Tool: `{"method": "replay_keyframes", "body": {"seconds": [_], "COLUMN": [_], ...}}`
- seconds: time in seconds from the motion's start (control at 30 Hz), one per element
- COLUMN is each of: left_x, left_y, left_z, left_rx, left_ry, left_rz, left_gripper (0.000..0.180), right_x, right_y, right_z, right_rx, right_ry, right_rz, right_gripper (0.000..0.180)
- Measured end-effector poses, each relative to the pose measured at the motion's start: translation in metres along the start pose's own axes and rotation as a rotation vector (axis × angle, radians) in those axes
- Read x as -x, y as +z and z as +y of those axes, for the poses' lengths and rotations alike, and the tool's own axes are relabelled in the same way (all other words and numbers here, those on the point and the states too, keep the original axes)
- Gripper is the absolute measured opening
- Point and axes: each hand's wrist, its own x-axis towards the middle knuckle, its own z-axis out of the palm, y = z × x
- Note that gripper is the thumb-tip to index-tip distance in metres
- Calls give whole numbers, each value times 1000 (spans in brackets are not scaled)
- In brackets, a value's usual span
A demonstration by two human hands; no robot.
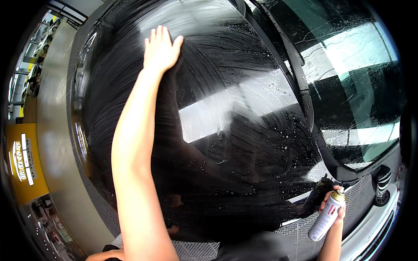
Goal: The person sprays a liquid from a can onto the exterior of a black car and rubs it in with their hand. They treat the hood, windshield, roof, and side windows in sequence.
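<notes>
My left hand (161, 50) lies palm down on the black car hood (204, 161), arm stretched far forward. Its fingers are extended and the thumb stands apart; whatever may be under the palm is hidden. Wet streaks and droplets cover the hood, with foamy white smears around the hand. At the lower right, my right hand (340, 212) is wrapped around a white spray can (323, 219) with a gold-coloured top. The can is tilted, its nozzle end up, close to the hood's corner by the windshield.
The wet windshield (348, 87) rises at the right, a dark wiper (294, 45) along its base. A side mirror (383, 179) juts out at the far right, near a white car (370, 235). Grey floor grating (300, 241) surrounds the car; a yellow sign panel (26, 161) stands left.
</notes>
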Motion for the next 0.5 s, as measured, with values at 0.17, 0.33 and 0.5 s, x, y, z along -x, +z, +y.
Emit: {"method": "replay_keyframes", "body": {"seconds": [0.17, 0.33, 0.5], "left_x": [124, 174, 60], "left_y": [-79, -86, 3], "left_z": [135, 110, -91], "left_rx": [159, 351, -373], "left_ry": [554, 747, 176], "left_rz": [-424, -421, 448], "left_gripper": [80, 88, 31], "right_x": [14, 9, -7], "right_y": [-3, -6, -10], "right_z": [8, 3, 3], "right_rx": [-17, -6, 64], "right_ry": [-46, -12, 6], "right_rz": [69, 31, -90], "right_gripper": [91, 91, 90]}}
